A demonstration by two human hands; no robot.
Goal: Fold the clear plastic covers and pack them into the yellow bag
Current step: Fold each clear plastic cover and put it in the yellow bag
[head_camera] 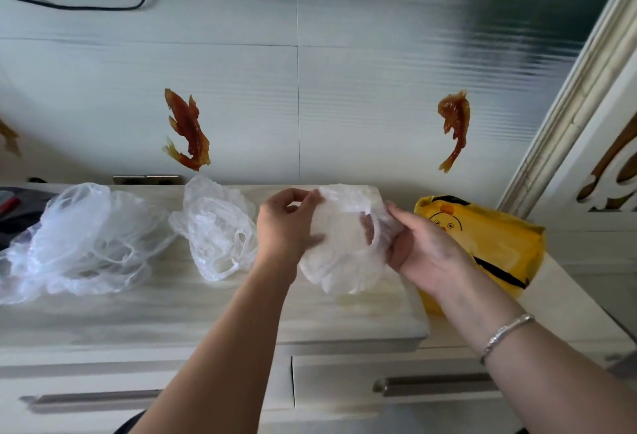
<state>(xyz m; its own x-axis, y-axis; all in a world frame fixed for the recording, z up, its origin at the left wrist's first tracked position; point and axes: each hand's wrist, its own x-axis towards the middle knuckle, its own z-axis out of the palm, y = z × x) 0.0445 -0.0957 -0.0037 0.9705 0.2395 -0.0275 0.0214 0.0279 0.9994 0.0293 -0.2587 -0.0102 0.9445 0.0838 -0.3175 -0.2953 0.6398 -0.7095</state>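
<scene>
Both hands hold one clear cover (339,244) above the worktop (206,309), left hand (287,226) pinching its nine-o'clock edge, right hand (418,247) gripping its three-o'clock edge, nearer the yellow bag (489,237).

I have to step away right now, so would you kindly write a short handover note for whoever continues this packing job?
Left hand and right hand both grip one clear plastic cover above the countertop, fold in progress.
Two more heaps wait to the left: a large cover pile and a smaller cover, both unfolded.
The yellow bag lies to the right; whether it holds anything cannot be told.
Left: finish this fold, bag it, then do the rest.
</scene>
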